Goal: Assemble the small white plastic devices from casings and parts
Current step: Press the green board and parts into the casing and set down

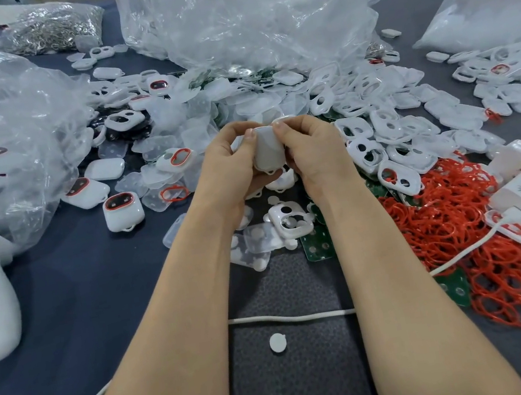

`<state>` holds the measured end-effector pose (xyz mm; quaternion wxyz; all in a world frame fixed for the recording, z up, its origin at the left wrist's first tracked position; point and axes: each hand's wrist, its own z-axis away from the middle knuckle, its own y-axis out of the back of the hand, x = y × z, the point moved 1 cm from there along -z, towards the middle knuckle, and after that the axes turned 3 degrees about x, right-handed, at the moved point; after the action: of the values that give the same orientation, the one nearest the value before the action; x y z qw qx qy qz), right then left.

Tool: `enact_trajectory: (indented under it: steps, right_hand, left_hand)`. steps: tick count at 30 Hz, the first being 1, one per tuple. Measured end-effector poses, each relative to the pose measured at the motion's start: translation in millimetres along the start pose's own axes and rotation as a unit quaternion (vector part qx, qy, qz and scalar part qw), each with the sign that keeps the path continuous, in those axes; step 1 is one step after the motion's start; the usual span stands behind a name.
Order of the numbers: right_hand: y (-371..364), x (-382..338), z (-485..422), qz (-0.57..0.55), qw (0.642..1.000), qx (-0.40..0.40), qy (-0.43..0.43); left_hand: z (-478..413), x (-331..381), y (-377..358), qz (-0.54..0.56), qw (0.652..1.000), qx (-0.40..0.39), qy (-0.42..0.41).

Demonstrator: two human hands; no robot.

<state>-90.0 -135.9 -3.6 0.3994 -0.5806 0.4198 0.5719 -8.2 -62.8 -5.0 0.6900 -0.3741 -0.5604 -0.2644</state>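
White device point(266, 149) is held clear of the table point(94, 289), mid-scene, just over the near edge of the parts heap; its plain back shell faces the camera, with a small loop tab at its lower end. Left grip point(229, 164) clasps its left side, thumb on the upper edge; right grip point(310, 150) clasps its right side, thumb likewise on top; both are grasping the device. Judged step: pressing the two shells together; the fingers hide the seam, so closure cannot be confirmed.

Risks noted:
- Thumb pressure falls at the top end only; that may close one end and leave the loop end gaping.
- A shell pressed askew may bend a catch or trap an inner part.
- A slip would drop the piece among the open front casings point(382, 148) and green boards point(316, 243) below; there an unfinished unit is hard to tell from loose stock. Finished units point(122, 211) lie apart at near left; mixing is to be avoided.
- A loose white disc point(277, 342) lies on the dark mat between the forearms; if it belongs inside, this unit is short a part.
- A white cable point(290, 317) crosses the mat between the forearms; a snagged arm could drag it.
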Motion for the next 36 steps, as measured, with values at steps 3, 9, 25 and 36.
enact_trajectory:
  steps: [3,9,25,36]
  right_hand:
    - [-2,0,1,0.016,1.000,0.012,0.012]
    - [3,-3,3,0.017,0.999,0.020,0.027]
    - [-1,-10,15,0.252,0.952,-0.006,0.174]
    - [-16,-10,22,0.382,0.901,-0.038,0.204]
  left_hand:
    - [0,0,1,0.003,1.000,-0.004,0.004]
    - [2,1,0,0.042,0.999,-0.009,0.016]
    - [0,2,2,0.083,0.994,0.073,0.024]
    - [-3,4,0,0.151,0.980,0.113,0.056]
